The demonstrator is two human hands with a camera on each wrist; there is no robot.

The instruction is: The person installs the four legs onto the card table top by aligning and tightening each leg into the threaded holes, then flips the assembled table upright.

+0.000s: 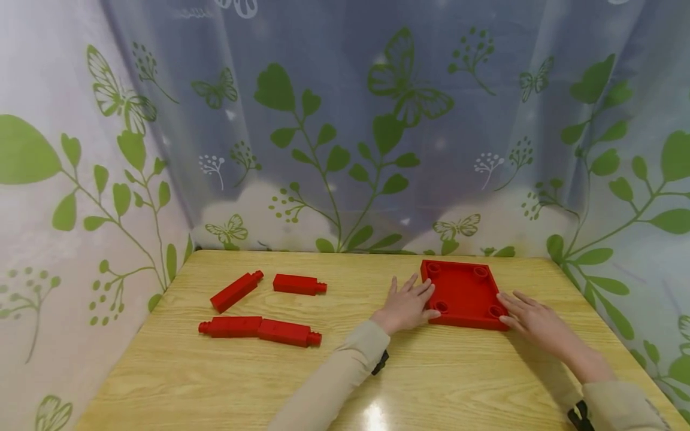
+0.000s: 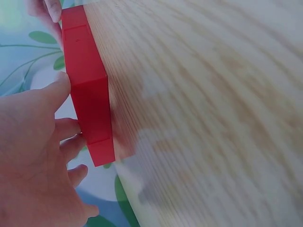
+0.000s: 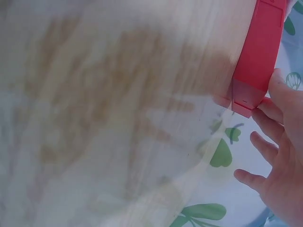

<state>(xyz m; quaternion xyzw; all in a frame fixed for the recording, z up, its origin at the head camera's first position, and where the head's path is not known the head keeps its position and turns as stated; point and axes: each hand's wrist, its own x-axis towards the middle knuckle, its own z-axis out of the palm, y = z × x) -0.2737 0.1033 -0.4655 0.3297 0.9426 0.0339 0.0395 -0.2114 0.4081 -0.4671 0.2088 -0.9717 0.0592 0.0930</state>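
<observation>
A square red plastic panel (image 1: 465, 293) with a raised rim and a round socket in each corner lies on the right part of the table, socket side up. My left hand (image 1: 405, 305) touches its left side, fingers spread and the thumb at the near left corner. On the opposite side my right hand (image 1: 541, 323) rests its thumb and fingertips at the near right corner. The left wrist view shows the panel's red side wall (image 2: 92, 106) against the left fingertips. In the right wrist view, the other fingers (image 3: 265, 147) extend loosely away from the panel (image 3: 258, 52).
Several red square bars with threaded ends lie on the left of the wooden table (image 1: 377, 383): a slanted bar (image 1: 235, 292), a short bar (image 1: 295, 284), and two end to end, a left bar (image 1: 235, 327) and a right bar (image 1: 284, 333). A patterned curtain (image 1: 345, 149) hangs behind.
</observation>
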